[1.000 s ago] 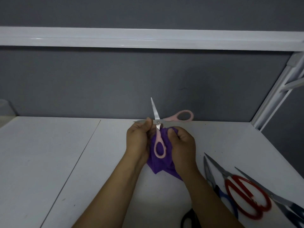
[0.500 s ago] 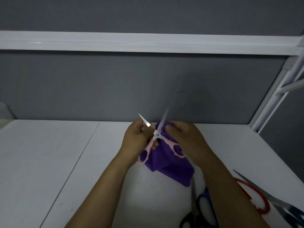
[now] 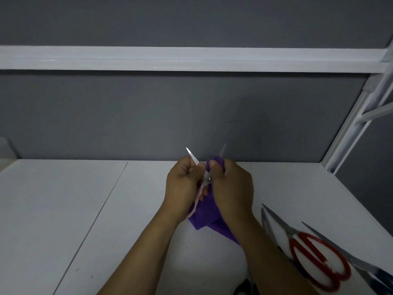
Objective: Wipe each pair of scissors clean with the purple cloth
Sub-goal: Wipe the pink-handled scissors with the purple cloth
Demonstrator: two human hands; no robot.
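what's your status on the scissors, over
Left hand grips pink scissors, blades open. Right hand pinches purple cloth round one blade. Red scissors lie on table, right.

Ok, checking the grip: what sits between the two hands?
In the head view, the pink scissors, blades spread, and the cloth lie between the left hand and the right hand.

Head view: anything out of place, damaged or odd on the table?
Nothing spilled or damaged. Only oddity: the red-handled metal scissors lie among other loose blades at mixed angles on the white table, beside the right forearm. The left hand grips the pink-handled scissors; the right hand pinches the purple cloth round one blade.
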